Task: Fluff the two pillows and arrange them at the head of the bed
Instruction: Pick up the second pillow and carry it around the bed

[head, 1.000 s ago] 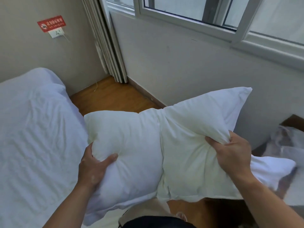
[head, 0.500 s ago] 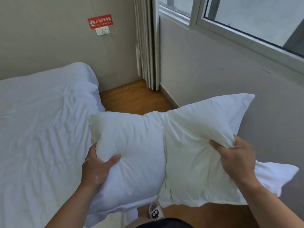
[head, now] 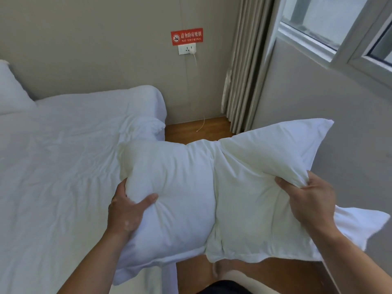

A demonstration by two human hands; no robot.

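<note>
I hold a white pillow [head: 191, 187] in the air beside the bed, pinched in at its middle. My left hand [head: 127, 209] grips its left end, thumb pressed into the fabric. My right hand [head: 307, 200] clutches a fold at its right end. A second white pillow [head: 12, 92] lies at the far left edge, against the wall at the head of the bed. The bed [head: 59, 166] has a rumpled white sheet.
A wooden floor strip [head: 197, 128] runs between the bed and the window wall. A wall socket [head: 186, 49] with a white cable hangs under a red no-smoking sign [head: 187, 36]. A curtain [head: 244, 71] hangs in the corner beside the window [head: 339, 28].
The view has swung left toward the head of the bed, bringing the second pillow and more wall into sight. Both hands keep the same grip on the pillow.
</note>
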